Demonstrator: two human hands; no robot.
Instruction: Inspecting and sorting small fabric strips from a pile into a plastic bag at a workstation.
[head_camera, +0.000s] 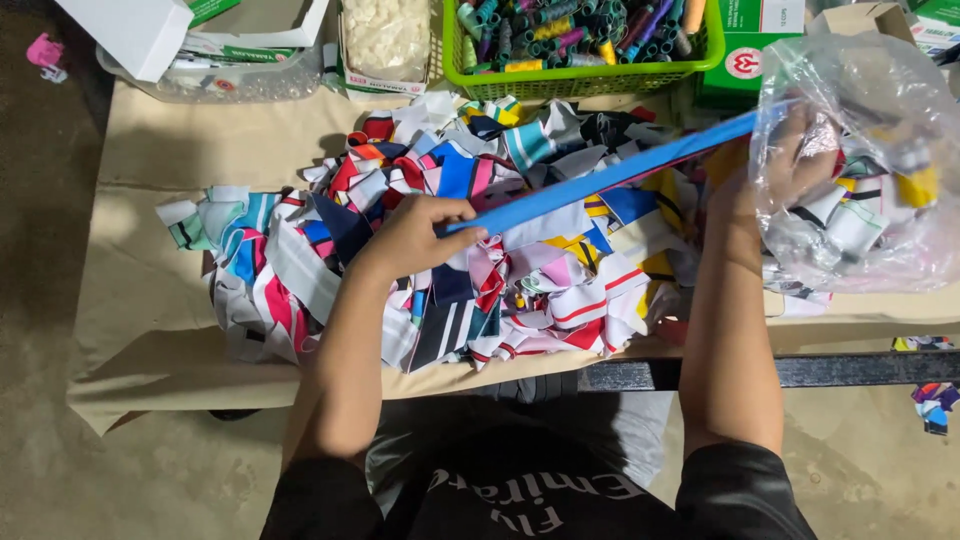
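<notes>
My left hand (415, 235) pinches the near end of a long blue fabric strip (600, 175) that runs taut up to the right. The strip's far end goes into a clear plastic bag (860, 160), where my right hand (790, 165) sits inside among striped fabric pieces. I cannot tell whether that hand grips the strip or the bag's contents. Both hands hover over a big heap of coloured collar and cuff scraps (450, 260) on a table covered with beige cloth (140, 300).
A green basket of thread spools (580, 40) stands at the table's back. Beside it are a box of white pieces (385, 40), a clear tray with cartons (220, 60) and green boxes (750, 50). A few scraps (935, 400) lie on the floor at right.
</notes>
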